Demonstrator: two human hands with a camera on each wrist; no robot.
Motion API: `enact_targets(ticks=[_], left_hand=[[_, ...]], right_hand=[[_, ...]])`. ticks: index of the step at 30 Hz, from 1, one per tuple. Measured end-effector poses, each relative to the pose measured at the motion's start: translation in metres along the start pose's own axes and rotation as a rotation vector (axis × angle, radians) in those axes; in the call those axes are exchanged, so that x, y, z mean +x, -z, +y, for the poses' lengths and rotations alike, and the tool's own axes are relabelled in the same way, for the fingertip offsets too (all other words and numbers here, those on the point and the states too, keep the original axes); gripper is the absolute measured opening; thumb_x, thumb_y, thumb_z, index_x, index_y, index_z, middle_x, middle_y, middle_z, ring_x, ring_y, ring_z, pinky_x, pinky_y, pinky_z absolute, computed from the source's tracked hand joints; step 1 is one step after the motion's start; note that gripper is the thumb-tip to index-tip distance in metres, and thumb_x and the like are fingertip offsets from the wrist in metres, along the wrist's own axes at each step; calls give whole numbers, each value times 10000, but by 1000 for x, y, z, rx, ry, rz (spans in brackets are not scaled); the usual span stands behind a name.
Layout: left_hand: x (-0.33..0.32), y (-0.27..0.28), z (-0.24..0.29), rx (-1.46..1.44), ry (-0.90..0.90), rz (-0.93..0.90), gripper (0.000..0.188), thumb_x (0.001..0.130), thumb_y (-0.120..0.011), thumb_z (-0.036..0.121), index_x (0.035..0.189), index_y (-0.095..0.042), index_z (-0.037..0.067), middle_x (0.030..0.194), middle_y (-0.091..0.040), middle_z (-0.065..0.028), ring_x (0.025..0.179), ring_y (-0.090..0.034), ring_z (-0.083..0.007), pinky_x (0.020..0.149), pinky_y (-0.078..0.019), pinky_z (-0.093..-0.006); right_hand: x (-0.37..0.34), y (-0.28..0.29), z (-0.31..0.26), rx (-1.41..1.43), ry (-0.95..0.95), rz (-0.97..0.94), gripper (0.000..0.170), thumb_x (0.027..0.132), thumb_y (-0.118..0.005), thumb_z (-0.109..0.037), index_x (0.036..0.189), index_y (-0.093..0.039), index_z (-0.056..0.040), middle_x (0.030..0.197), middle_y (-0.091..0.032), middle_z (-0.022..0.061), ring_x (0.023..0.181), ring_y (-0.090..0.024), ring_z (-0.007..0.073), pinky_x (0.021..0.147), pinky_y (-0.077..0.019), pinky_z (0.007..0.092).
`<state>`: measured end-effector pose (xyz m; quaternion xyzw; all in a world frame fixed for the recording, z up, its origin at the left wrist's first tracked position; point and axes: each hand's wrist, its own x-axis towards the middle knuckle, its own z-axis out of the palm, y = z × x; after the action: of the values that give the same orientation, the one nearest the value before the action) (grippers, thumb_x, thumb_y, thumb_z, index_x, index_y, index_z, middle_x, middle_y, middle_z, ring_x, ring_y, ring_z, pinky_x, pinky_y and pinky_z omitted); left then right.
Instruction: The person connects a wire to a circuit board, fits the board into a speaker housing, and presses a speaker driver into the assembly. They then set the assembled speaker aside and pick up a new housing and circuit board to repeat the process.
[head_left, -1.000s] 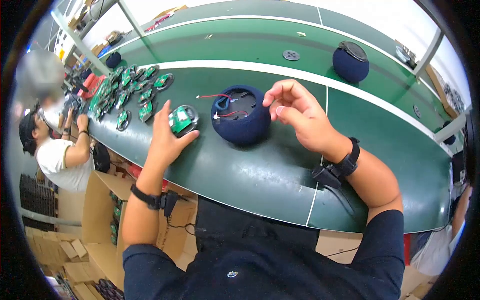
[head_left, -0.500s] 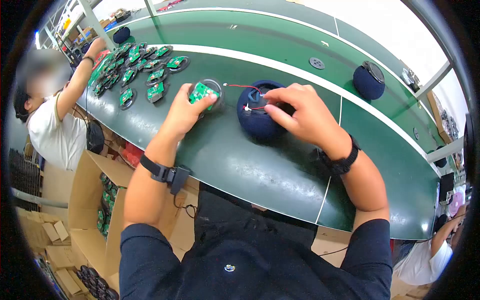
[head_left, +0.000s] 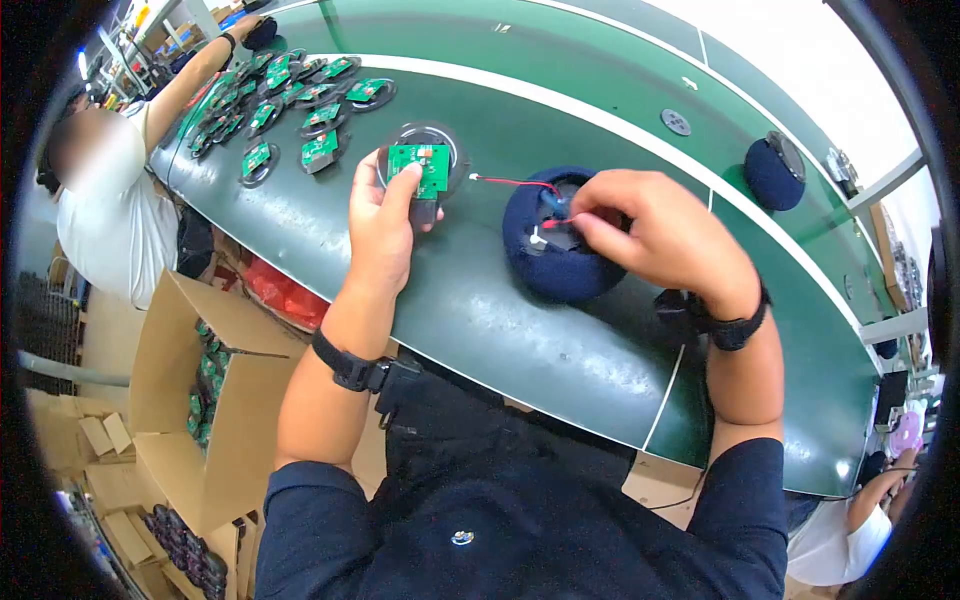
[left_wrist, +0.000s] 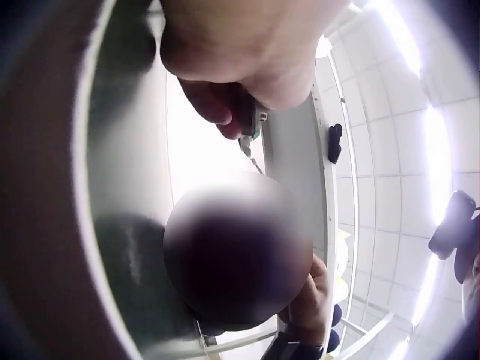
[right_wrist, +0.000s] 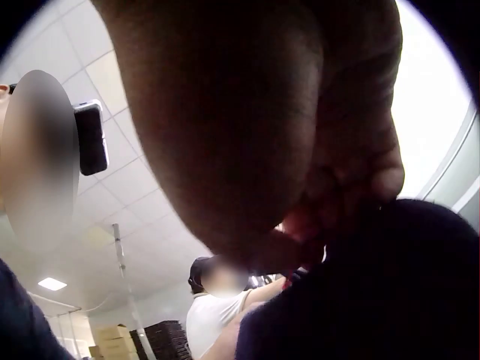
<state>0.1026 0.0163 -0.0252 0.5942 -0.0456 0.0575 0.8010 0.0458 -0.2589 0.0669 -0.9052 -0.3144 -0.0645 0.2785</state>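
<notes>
In the head view my left hand [head_left: 383, 230] grips a round black plate with a green circuit board [head_left: 434, 168] on it, thumb across the board. To its right a round speaker body [head_left: 560, 280] in dark blue fabric stands with its open side up. My right hand [head_left: 670, 240] reaches over that opening and pinches a thin red wire, the fingertips partly hidden. A second red wire [head_left: 515, 182] with a white connector sticks out towards the board. The right wrist view shows the right hand [right_wrist: 240, 142] against the dark fabric [right_wrist: 382, 292].
Several more plates with circuit boards [head_left: 320, 148] lie at the table's left. Another blue speaker [head_left: 775, 175] and a grey disc [head_left: 676, 122] sit beyond the white strip. An open carton [head_left: 215, 400] with boards stands below the left edge. Another person [head_left: 120, 220] works at far left.
My left hand has picked up the board plate and turned it face up towards the speaker. My right hand has moved from the speaker's rim into its opening and pinches a wire.
</notes>
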Motion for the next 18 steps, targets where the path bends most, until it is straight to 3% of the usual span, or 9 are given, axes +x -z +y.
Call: enact_targets(ticks=[3,6,7,11,13,15,16,18], left_hand=[[-1,1,2,-22,6,-31,340,1024,-577,214,1329,-493,88,1028,-703,-65,673,-673,-171,554,-501,-269],[1,1,3,-45,22,-13,340,1026,-574,218,1333,-502,91,1037,-708,-68,668,-678,-173,564,-506,-275],[3,1,1,-78,1,13,339,1024,-570,212,1336,-511,95,1063,-701,-59,760,-694,-166,596,-522,-292],[7,9,-6,-60,-121,59,329,1015,-568,195,1326,-524,99,1106,-684,-44,870,-692,-159,657,-552,-313],[0,10,0,-158,-148,95,365,1017,-563,108,1357,-456,30,1139,-663,-99,966,-682,-164,830,-581,-319],[-11,2,7,-58,-213,90,387,1006,-547,111,1378,-453,63,1139,-660,-88,947,-683,-170,782,-585,-333],[-20,-9,16,26,-279,90,413,995,-531,114,1400,-450,96,1138,-657,-77,927,-684,-175,733,-590,-346],[-41,-25,37,11,-173,33,450,1006,-522,94,1438,-395,85,1149,-663,-116,887,-684,-175,704,-585,-325]], right_hand=[[-2,21,-3,1,3,-102,171,865,-638,-157,887,-638,12,853,-671,217,791,-660,380,713,-528,427],[-3,21,4,379,-25,-119,140,936,-638,-134,971,-665,-2,840,-703,92,774,-670,196,736,-534,331],[-2,24,4,394,-76,-172,166,961,-658,-143,1040,-681,0,862,-705,41,816,-649,121,778,-535,303],[0,10,16,480,50,-157,215,956,-719,-191,1076,-708,-13,902,-704,52,848,-641,120,775,-519,293],[0,16,14,418,78,-159,206,956,-719,-193,1063,-711,-16,916,-699,62,859,-644,143,784,-518,302],[1,15,18,327,199,-138,188,968,-707,-189,1039,-716,-15,950,-683,96,899,-652,218,832,-517,334],[2,11,20,337,197,-127,188,968,-707,-189,1039,-716,-15,950,-683,96,899,-652,218,832,-517,334],[3,3,25,340,297,-43,187,984,-685,-181,1029,-715,-2,947,-683,111,915,-656,241,852,-513,347]])
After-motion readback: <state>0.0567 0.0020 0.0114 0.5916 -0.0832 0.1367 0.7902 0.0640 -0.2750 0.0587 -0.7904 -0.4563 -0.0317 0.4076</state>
